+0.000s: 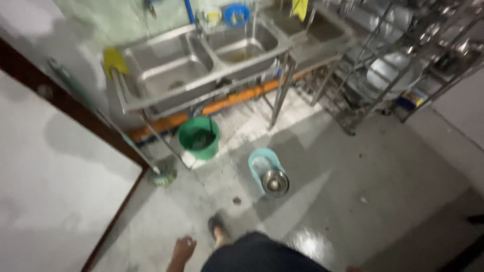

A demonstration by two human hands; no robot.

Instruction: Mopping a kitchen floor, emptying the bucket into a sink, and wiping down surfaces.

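Note:
My left hand hangs low by my side near the bottom edge. It holds nothing and its fingers look loosely apart, though the picture is blurred. My right hand is out of view. Below me I see my dark shorts and one foot in a sandal on the wet grey floor. Nearest ahead, a steel bowl sits against a light blue plastic basin on the floor. A green bucket stands under a stainless double sink.
A long-handled mop leans by the sink's left leg. An orange pipe runs under the sink. A metal rack with steel pans stands at right. A white panel with a dark frame fills the left.

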